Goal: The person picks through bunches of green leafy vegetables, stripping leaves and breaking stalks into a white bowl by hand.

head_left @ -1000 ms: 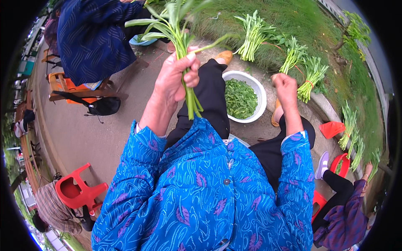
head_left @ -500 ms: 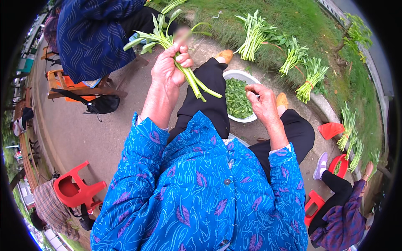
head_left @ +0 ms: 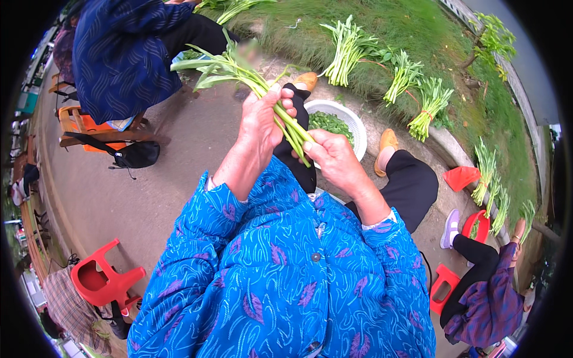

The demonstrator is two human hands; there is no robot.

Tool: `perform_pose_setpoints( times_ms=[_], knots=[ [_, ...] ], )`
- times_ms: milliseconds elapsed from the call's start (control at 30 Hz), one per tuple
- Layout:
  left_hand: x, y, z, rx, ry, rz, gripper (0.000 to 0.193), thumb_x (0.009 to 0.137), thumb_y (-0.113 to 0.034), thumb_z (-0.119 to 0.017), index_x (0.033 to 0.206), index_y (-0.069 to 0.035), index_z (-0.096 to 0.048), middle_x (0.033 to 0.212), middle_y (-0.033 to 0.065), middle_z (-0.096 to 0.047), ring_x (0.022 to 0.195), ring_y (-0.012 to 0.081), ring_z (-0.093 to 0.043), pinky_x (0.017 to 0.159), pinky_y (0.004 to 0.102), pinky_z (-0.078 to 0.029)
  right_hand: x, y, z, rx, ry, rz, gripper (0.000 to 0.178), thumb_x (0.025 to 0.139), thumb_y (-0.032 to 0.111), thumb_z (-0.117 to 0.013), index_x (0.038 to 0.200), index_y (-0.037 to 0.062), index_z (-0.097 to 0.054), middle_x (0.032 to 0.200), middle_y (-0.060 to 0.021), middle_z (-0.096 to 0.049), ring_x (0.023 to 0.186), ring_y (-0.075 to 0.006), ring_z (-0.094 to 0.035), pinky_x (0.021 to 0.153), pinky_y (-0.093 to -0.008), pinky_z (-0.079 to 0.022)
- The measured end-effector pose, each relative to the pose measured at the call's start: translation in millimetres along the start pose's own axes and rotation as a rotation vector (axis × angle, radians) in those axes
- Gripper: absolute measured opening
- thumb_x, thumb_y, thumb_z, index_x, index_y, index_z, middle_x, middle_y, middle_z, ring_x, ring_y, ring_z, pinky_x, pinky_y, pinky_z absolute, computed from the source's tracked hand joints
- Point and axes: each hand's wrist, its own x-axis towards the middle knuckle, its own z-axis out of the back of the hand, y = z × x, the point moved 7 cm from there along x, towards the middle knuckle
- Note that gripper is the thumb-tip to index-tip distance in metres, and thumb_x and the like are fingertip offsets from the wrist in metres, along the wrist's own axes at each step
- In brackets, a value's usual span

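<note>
stalks (head_left: 286,122) sit front and centre, a small bunch of leafy greens held up over the lap, leaves fanning toward the upper left, cut ends pointing down to the right. left hand (head_left: 262,122) is clenched round the middle of the bunch, thumb and fingers wrapped over the stems. right hand (head_left: 334,156) is down at the stem ends, fingers pinched on them, thumb on top; whether it has one stem or several i can't tell.

as i read it, this is picking or trimming, so the good way is a firm left grip close to the working point so the stems don't bend, with the right hand taking one stem at a time and snapping short, clean. holding the bunch above the bowl (head_left: 352,119) would let the bits drop in rather than on the trousers.

that white bowl sits just beyond the hands, between the feet, already holding chopped greens. further out, tied bundles (head_left: 346,51) lie in a row on the grass (head_left: 418,27). a person in dark blue (head_left: 119,53) sits upper left on a wooden stool (head_left: 80,122), a black bag (head_left: 134,154) beside it. red stool (head_left: 101,280) lower left, another person lower right (head_left: 486,292).
</note>
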Motion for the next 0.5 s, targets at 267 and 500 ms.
perform_pose_setpoints(
  times_ms=[267, 500],
  knots=[
    [-29, 53, 9, 0.08, 0.054, 0.098, 0.036, 0.09, -0.008, -0.057, 0.12, 0.0, -0.038, 0.097, 0.0181, -0.061, 0.081, 0.0241, -0.063, 0.07, 0.0363, -0.055, -51, -42, -7, 0.584, 0.129, -0.336, 0.031, 0.09, 0.021, -0.057, 0.108, -0.0035, -0.061, 0.094, -0.0122, -0.068, 0.081, -0.0154, -0.064, 0.075, -0.0268, -0.05],
    [-44, 67, -24, 0.165, 0.216, 0.137, 0.047, 0.087, -0.014, -0.063, 0.124, -0.001, -0.038, 0.109, 0.0193, -0.059, 0.09, 0.0258, -0.062, 0.08, 0.0401, -0.054, -54, -38, -2, 0.401, 0.025, -0.216, 0.024, 0.091, 0.02, -0.054, 0.09, -0.0018, -0.066, 0.081, -0.0049, -0.066, 0.071, -0.01, -0.058, 0.066, -0.0256, -0.048]
  ],
)
